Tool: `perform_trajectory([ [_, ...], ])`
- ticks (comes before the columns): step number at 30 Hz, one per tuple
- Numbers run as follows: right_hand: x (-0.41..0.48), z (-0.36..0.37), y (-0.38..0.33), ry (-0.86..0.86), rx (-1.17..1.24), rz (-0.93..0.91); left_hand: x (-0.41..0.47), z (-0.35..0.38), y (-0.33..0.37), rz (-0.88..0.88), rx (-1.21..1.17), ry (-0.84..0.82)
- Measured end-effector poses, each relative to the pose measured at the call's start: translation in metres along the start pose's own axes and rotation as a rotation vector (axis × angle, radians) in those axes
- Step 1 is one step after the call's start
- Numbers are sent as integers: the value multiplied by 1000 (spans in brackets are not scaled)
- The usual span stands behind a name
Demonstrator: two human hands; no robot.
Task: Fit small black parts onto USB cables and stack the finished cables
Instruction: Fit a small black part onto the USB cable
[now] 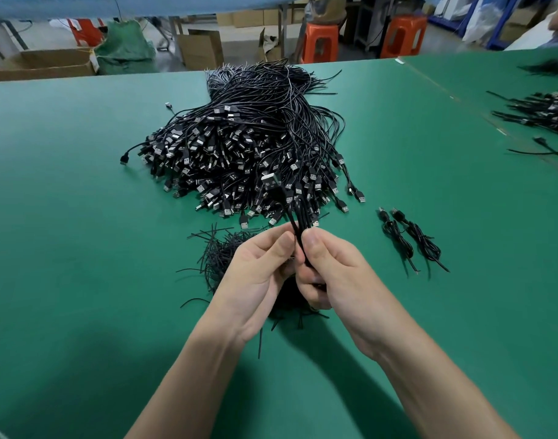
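Left hand [258, 267], right hand [328, 274] both pinch folded thin black USB cable [287, 210] above green tabletop [81, 217]; loose pinch risks loops springing apart, fouling big unfinished cable heap [239, 147].

green table [81, 217] | orange stools [320, 42] behind it | cardboard boxes [201, 49] | green sack [125, 55] on floor

Colours on the plain green bench [81, 217].
The heap of USB cables [239, 147] is black with silver plug tips; the short ties [214, 255] and two bundled cables [410, 239] are black throughout. Beyond the far edge, stools [320, 42] are orange and cartons [201, 49] brown.
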State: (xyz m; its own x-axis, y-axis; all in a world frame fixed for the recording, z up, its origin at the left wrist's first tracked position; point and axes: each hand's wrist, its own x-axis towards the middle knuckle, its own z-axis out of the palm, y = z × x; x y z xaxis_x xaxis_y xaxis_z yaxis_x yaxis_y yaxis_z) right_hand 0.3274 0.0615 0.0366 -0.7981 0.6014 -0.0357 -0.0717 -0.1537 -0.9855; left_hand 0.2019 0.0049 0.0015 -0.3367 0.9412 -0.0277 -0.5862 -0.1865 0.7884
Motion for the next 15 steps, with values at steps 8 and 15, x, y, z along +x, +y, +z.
perform_trajectory([
  [8,-1,-8,4,49,-198,-42,-5,-3,-7,91,210,2],
  [15,-1,-16,3,-44,-90,86,-7,-3,-8,156,418,-11],
])
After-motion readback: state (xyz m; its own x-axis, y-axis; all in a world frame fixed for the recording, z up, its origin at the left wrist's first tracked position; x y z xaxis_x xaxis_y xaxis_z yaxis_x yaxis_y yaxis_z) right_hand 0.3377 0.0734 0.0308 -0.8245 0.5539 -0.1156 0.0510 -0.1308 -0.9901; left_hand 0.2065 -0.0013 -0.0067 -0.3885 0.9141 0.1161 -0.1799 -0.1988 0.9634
